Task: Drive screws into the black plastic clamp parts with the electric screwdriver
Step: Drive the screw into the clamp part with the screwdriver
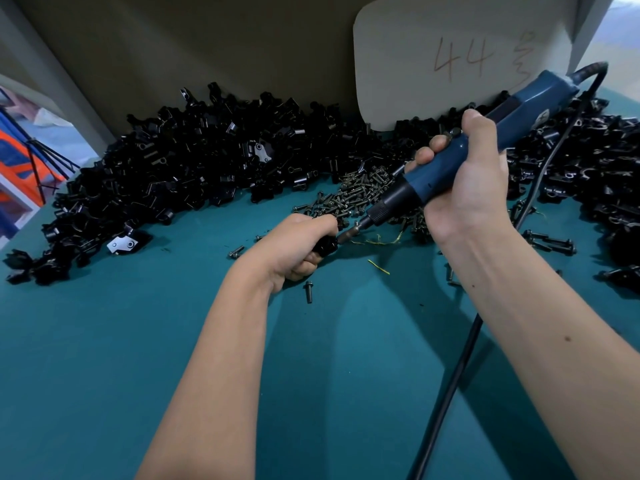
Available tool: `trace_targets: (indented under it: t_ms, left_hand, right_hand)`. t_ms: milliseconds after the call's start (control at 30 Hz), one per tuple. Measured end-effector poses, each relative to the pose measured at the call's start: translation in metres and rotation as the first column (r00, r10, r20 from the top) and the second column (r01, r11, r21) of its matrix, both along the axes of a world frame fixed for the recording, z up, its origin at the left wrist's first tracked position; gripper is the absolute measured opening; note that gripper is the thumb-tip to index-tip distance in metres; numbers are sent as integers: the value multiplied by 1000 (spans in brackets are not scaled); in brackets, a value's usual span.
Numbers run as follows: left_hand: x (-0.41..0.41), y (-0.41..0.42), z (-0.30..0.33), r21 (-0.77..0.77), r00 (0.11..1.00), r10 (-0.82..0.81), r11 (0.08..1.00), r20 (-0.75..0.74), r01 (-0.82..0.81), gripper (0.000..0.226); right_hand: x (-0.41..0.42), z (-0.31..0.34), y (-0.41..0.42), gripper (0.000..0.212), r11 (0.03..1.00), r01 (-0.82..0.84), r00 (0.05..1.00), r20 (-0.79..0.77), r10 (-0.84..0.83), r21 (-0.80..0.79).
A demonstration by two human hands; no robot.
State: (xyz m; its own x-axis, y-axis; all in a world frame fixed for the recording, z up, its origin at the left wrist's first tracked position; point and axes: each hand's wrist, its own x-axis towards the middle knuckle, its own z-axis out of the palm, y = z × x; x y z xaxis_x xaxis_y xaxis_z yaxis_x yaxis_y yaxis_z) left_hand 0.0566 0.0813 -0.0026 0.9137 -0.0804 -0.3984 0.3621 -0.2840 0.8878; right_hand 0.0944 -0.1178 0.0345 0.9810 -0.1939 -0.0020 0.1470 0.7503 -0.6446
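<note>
My right hand (464, 174) grips the blue electric screwdriver (485, 136), which slants down to the left. Its bit (353, 232) meets a black clamp part (325, 245) that my left hand (298, 247) holds in curled fingers just above the teal table (173, 341). The part is mostly hidden by those fingers. A heap of dark screws (360, 192) lies right behind both hands. A large pile of black clamp parts (194, 161) stretches along the back from left to centre.
More black parts (595, 174) pile up at the right. The screwdriver's black cord (457, 372) runs down the table under my right forearm. Loose screws (308, 292) lie near my left wrist. A cardboard wall and a white card (450, 60) marked 44 stand behind.
</note>
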Motion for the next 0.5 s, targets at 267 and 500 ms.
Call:
trace_targets:
  t_ms: [267, 500]
  left_hand:
    - [0, 1, 0, 0, 1000, 5, 1000, 6, -5, 22]
    - [-2, -1, 1, 17, 1000, 17, 1000, 5, -17, 23]
  right_hand:
    - [-1, -2, 2, 19, 1000, -3, 1000, 5, 3, 9]
    - [-1, -4, 2, 20, 1000, -8, 1000, 8, 8, 6]
